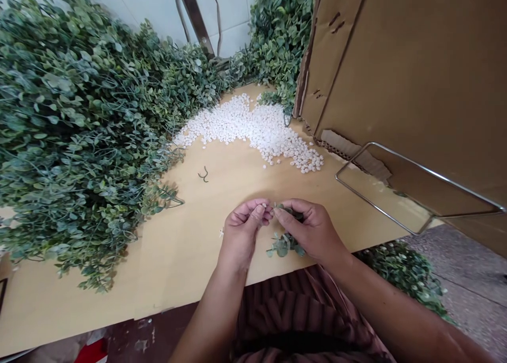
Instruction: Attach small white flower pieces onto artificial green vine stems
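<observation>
Grip: pinched closed with right hand [312, 221] on green leafy plastic-looking sprig [283, 245] | with left hand [244, 225], apparently on tiny white bead [264, 205] | just left of sprig

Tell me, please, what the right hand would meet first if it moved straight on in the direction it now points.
Most likely the left hand: the right hand, holding a leafy sprig, points toward its fingertips. The gap looks very small; whether they already touch is unclear.
</observation>
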Action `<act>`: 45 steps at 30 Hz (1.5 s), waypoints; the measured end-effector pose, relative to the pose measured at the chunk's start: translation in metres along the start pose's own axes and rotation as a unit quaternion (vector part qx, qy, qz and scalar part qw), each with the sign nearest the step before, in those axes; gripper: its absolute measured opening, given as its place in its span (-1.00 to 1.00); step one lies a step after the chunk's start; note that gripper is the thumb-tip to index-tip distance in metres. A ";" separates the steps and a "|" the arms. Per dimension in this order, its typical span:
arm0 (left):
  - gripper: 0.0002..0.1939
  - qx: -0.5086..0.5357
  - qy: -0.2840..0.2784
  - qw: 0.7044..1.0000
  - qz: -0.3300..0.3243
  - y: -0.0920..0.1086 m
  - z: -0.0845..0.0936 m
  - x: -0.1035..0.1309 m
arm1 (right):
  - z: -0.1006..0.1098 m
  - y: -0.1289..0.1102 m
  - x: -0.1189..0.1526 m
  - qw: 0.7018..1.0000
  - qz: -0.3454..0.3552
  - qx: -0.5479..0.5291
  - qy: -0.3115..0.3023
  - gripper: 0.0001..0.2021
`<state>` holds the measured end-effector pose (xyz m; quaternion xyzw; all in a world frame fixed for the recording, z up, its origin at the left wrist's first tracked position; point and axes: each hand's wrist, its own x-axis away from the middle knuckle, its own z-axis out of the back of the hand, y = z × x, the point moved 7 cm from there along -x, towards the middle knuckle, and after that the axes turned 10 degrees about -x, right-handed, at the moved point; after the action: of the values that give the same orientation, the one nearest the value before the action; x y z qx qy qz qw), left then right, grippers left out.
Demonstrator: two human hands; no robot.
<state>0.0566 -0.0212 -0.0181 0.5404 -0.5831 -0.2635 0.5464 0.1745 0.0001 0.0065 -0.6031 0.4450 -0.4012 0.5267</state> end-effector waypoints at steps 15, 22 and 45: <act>-0.80 -0.019 0.011 1.000 0.015 -0.004 -0.005 0.001 | 0.003 -0.005 0.001 0.998 0.031 0.045 0.033 -0.80; -0.79 0.005 0.018 0.999 0.029 -0.003 -0.006 0.002 | 0.004 -0.007 0.003 0.997 0.043 0.049 0.048 -0.80; -0.77 -0.047 -0.010 0.998 0.033 -0.002 -0.009 0.003 | 0.005 -0.009 0.007 0.996 0.042 0.060 0.049 -0.78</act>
<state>0.0660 -0.0222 -0.0160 0.4921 -0.5929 -0.2775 0.5738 0.1824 -0.0051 0.0144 -0.5305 0.4705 -0.4336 0.5561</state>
